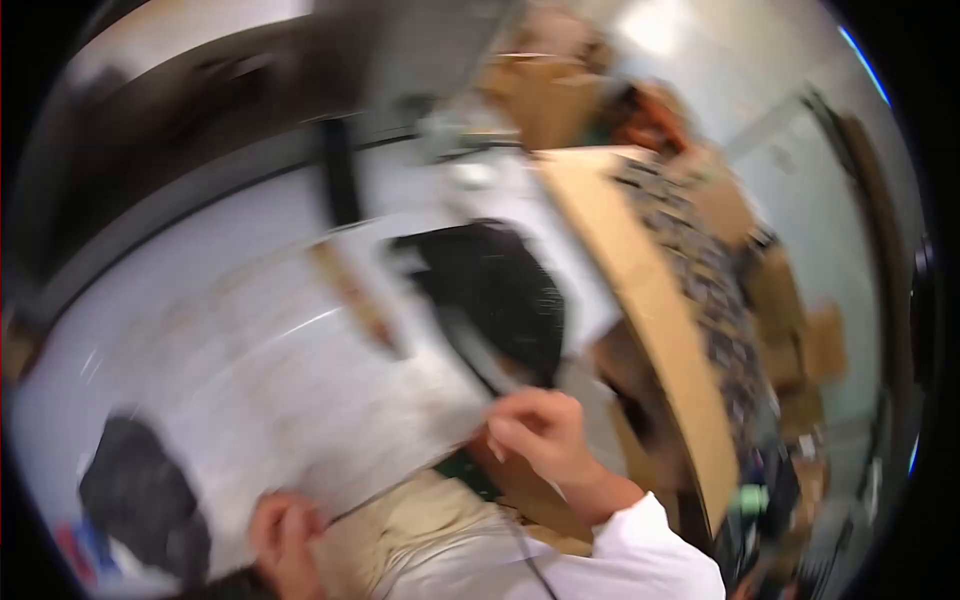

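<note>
Motion blurs the whole picture. My right hand (541,438) is at the front edge of a white, stained work surface (290,370), thumb and fingers pinched together; what they hold, if anything, is too smeared to name. Just beyond it lies a flat black piece (500,290), seemingly cloth or leather, with a dark strip running toward my fingers. My left hand (288,532) is low at the same edge, its fingers bent and blurred. To its left rests a dark grey flat piece (145,495). A slim brown tool (355,300) with a dark reddish end lies mid-surface.
A small white round container (474,178) stands at the back. Along the right runs a tan cardboard edge (640,290) beside a row of dark, patterned pieces (705,280). Cardboard boxes (545,95) are stacked behind. A black upright bar (338,175) stands at the far side.
</note>
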`<action>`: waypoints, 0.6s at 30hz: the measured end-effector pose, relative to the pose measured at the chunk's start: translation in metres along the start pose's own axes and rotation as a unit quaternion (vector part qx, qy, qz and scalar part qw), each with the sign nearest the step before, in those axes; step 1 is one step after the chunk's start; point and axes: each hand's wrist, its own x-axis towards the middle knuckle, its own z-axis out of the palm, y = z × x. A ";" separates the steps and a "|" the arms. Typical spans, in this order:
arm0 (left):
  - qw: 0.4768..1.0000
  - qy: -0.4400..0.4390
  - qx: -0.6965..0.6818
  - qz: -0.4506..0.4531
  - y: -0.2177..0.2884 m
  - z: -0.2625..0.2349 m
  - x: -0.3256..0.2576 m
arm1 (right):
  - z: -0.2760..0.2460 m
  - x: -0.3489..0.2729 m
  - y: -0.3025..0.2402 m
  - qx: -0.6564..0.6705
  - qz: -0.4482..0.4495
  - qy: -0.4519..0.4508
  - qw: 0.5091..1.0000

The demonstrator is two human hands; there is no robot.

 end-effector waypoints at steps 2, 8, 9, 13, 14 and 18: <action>0.999 -0.039 0.009 0.020 -0.010 -0.026 0.045 | -0.018 -0.008 -0.013 -0.033 -0.039 0.140 0.989; 0.989 -0.125 -0.035 0.067 -0.047 0.159 0.090 | -0.350 -0.009 -0.067 0.022 -0.232 0.468 0.852; 0.988 -0.132 -0.028 0.076 -0.041 0.153 0.089 | -0.382 -0.024 -0.055 0.031 -0.238 0.523 0.818; 0.989 -0.120 -0.036 0.078 -0.038 0.150 0.097 | -0.526 -0.109 -0.011 0.323 -0.229 0.611 0.686; 0.990 -0.103 -0.024 0.089 -0.038 0.150 0.097 | -0.531 -0.104 -0.008 0.329 -0.225 0.608 0.687; 0.992 -0.077 -0.005 0.104 -0.036 0.151 0.100 | -0.515 -0.066 -0.025 0.301 -0.234 0.598 0.705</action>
